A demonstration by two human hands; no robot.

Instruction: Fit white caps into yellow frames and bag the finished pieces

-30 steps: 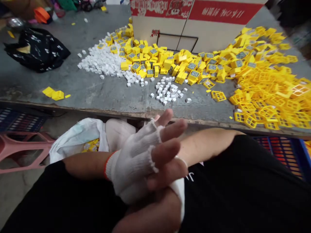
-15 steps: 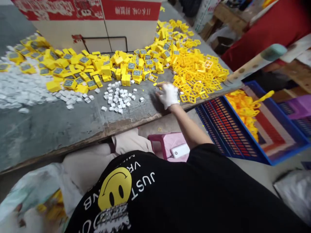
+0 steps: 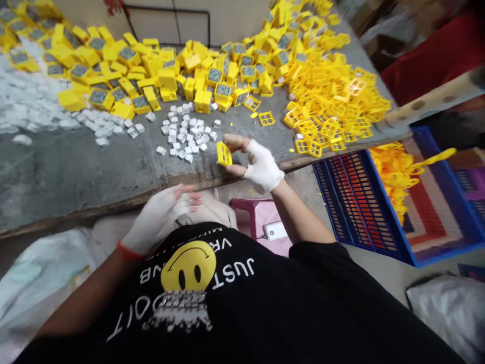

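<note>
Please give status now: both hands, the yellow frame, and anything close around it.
Right hand pinches one yellow frame above table edge. Left hand empty, fingers curled, below edge. White blocks lie just beside frame.

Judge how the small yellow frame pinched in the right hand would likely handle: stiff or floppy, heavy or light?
The yellow frame looks like moulded plastic that keeps its square grid shape in the right hand, so probably stiff. It is mostly open holes and hangs from a fingertip grip, so likely very light. Its flat sides suggest it would slide on the table rather than roll.
</note>
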